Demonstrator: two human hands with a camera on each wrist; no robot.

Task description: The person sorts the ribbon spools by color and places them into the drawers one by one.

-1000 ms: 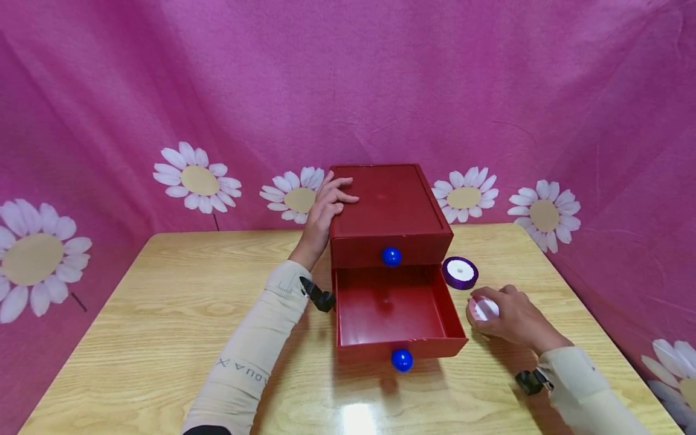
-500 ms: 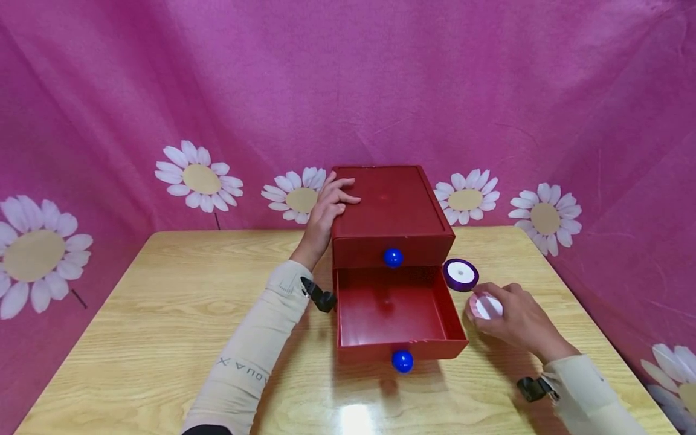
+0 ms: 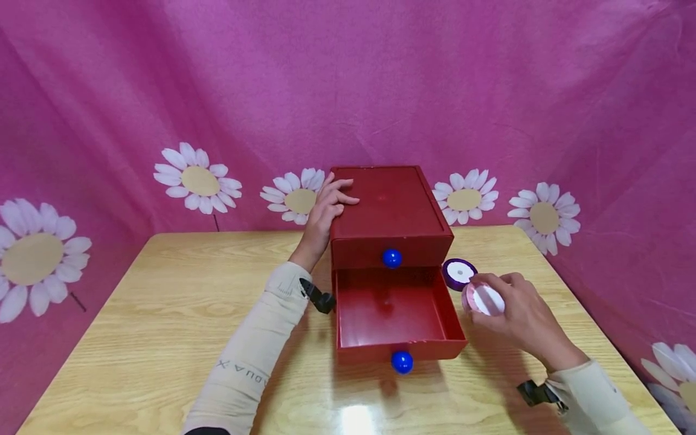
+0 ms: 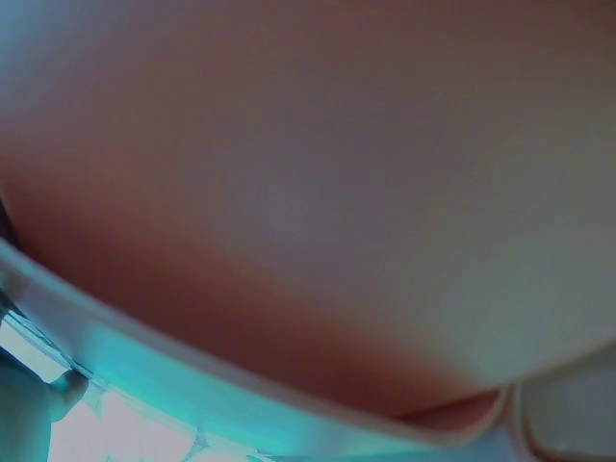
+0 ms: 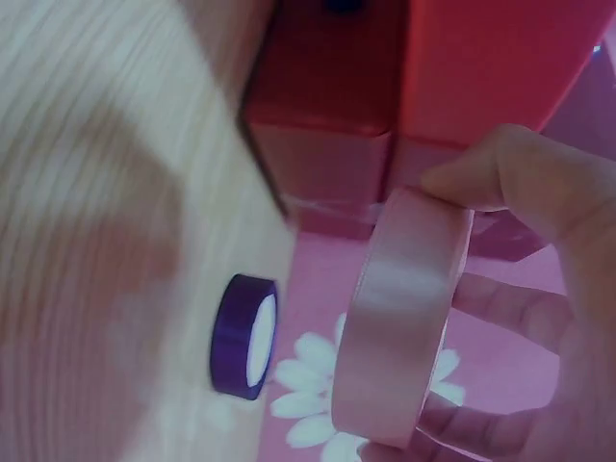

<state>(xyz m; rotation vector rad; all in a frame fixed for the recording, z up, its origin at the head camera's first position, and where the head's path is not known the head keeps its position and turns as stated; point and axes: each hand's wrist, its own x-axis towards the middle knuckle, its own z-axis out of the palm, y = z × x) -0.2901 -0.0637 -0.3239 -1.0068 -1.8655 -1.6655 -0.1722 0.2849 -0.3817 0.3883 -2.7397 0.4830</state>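
A pink ribbon roll [image 5: 399, 318] is pinched between the thumb and fingers of my right hand [image 3: 524, 317], raised off the table to the right of the drawer. My left hand [image 3: 322, 220] rests on the top left edge of a red drawer box [image 3: 386, 202], its fingers lying over the lid. The box's lower drawer [image 3: 391, 314] is pulled out and shows a bare floor; its upper drawer [image 3: 359, 252] is closed. Each drawer front bears a blue knob [image 3: 402, 362]. The left wrist view is mostly filled by a blurred, close surface.
A purple ribbon roll [image 3: 459, 273] with a white side lies on the table just right of the box, behind my right hand. The wooden table [image 3: 217, 314] extends to both sides. A pink cloth [image 3: 380, 78] with daisies hangs behind.
My right hand has lifted the pink ribbon roll up off the table, and the roll has tilted slightly. My left hand and the drawer box stay in place.
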